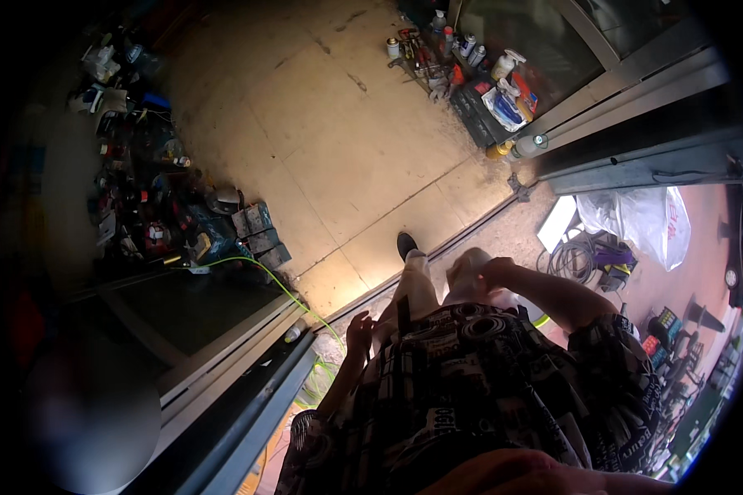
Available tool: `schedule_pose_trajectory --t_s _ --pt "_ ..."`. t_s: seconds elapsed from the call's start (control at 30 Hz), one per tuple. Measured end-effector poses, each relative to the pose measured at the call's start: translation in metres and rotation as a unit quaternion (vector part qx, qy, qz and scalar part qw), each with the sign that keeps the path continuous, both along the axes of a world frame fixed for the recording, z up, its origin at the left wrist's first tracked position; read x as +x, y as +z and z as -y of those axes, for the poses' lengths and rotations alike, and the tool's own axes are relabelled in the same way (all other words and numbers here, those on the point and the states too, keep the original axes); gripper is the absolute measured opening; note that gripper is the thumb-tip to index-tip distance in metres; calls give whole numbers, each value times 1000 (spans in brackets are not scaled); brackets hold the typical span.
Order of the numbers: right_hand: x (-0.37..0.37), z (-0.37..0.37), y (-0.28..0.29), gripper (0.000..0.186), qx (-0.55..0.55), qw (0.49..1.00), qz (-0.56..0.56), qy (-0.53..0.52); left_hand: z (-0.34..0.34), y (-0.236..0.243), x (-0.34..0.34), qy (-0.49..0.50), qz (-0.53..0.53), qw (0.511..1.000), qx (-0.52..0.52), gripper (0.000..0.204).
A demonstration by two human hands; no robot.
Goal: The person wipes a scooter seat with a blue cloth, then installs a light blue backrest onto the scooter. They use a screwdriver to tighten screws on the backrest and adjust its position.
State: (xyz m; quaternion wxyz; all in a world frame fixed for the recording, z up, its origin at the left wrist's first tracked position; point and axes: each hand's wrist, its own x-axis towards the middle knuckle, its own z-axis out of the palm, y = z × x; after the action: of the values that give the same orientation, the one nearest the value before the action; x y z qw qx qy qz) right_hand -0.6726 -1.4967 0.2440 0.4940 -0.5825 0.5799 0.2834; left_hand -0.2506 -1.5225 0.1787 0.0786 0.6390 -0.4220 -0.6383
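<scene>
- Nearest to us is our own patterned black-and-white short-sleeved shirt (479, 388), filling the lower middle of the view as we look straight down.
- Our left hand (358, 332) hangs loose at our side, fingers half curled and holding nothing; it sits just above the metal sliding-door track (248, 388), which serves as our landmark.
- The thin green-yellow hose (285, 290) runs along the floor from beyond the track, its long axis slanting from upper left down toward that left hand, which is the nearer of our two hands to it; hand and hose are close but apart.
- Our right hand (494, 267) is raised in front of our body, on the far side of us from the track, and closed around a pale crumpled cloth-like thing (468, 276); we cannot tell exactly what it is.
- Our black shoe (406, 244) steps onto the beige tiled floor (338, 132) just past the track's far end.
- Left of the track lies a dark clutter of tools and small grey boxes (260, 235).
- Farthest off, well beyond the track, a row of spray cans and bottles (462, 58) stands by a glass door, and a clear plastic bag (636, 219) lies to the right.
</scene>
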Motion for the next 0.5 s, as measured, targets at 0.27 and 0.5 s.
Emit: schedule_pose_trajectory --t_s 0.27,0.5 --pt "-101 116 -9 23 40 974 178 -133 170 -23 -95 -384 51 921 -40 34" --pt "-196 225 -67 19 159 902 278 -291 317 -32 -187 -631 204 711 -232 21"
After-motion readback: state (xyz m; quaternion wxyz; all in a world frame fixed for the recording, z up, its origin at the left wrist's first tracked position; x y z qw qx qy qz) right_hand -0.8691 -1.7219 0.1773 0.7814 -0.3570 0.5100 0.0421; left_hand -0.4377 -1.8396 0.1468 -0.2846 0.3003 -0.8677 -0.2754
